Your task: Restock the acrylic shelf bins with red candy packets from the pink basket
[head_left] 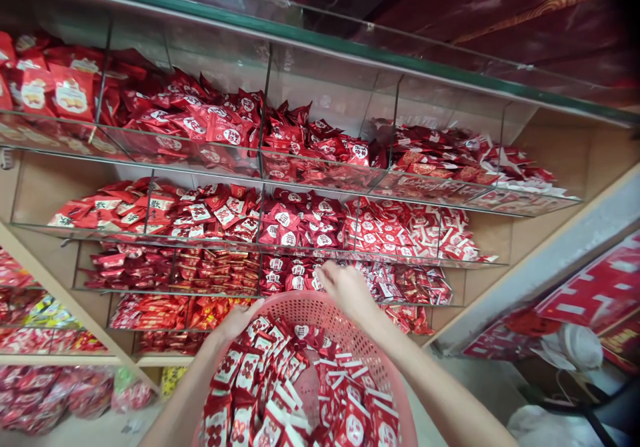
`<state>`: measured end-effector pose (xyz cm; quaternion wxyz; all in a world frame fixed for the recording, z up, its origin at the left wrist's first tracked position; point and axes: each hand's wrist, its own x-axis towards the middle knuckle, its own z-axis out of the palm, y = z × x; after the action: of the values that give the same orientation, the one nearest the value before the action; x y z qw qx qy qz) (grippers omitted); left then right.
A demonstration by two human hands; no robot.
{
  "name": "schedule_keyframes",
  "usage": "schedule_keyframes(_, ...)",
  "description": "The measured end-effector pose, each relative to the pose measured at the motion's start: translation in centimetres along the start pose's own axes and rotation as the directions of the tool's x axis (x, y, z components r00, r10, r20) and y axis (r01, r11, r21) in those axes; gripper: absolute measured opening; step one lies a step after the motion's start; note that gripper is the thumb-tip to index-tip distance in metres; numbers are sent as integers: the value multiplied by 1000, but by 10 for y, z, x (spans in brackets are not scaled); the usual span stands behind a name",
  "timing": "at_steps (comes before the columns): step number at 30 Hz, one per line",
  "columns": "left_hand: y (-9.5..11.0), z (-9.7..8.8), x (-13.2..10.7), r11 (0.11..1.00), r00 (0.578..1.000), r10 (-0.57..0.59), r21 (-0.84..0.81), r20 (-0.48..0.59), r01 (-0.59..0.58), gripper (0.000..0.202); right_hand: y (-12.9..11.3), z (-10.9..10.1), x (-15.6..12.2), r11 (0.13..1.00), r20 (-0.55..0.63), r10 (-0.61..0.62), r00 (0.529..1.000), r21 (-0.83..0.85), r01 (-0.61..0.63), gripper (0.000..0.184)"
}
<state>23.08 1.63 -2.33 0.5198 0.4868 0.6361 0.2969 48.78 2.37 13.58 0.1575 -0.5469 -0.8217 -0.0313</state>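
A pink plastic basket (373, 340) with a perforated wall is in front of me at the bottom of the view. Small red-and-white candy packets (350, 393) lie in heaps inside it, and part of its floor shows between them. My left hand (236, 321) grips the basket's left rim. Above the far right rim is my right hand (350, 290), its fingers curled together in front of dark red packets (297, 281) in a lower shelf compartment. Whatever those fingertips hold, if anything, is hidden.
Tiered shelves with glass dividers (265, 100) hold several kinds of red packets. A glass ledge (320, 45) runs across the top. More bagged sweets (55, 393) sit at the lower left. A white wrapped object (575, 347) and red printed packaging (595, 293) stand at the right.
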Motion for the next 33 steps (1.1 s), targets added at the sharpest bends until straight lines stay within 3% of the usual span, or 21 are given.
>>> schedule_keyframes(3, 0, 0, 0, 1000, 1000, 18, -16, 12, -17, 69, 8, -29, 21, 975, -121, 175, 977, -115, -189, 39)
schedule_keyframes(6, -1, 0, -1, 1000, 1000, 4, -27, 24, -3, 69, 17, -36, 38, 931, -115, 283, 952, -208, -301, 37)
schedule_keyframes(11, -1, -2, -2, 1000, 999, 23, -12, 40, -23, 69, 21, -27, 53, 922, -25, 318, 948, -224, -315, 30)
schedule_keyframes(18, 6, -4, -4, 999, 999, 19, 34, 30, -20, 69, 22, -23, 61, 923, -22, 347, 938, -167, -346, 24)
schedule_keyframes(24, 0, -2, 0, 999, 1000, -1, 32, -5, 2, 70, 26, -32, 37, 943, -200, 301, 932, -86, -323, 26)
schedule_keyframes(27, -3, -1, 2, 1000, 1000, -4, -2, 1, 4, 69, 28, -37, 15, 982, -282, 191, 940, 42, -186, 26)
schedule_keyframes(30, -3, -1, 3, 1000, 1000, 11, -25, 24, -11, 67, 30, -27, -7, 956, -194, 40, 980, 292, 19, 22)
schedule_keyframes(33, -1, -2, 1, 1000, 1000, 3, -1, 25, -3, 67, 34, 5, -23, 813, 57, -97, 994, 581, 46, 16)
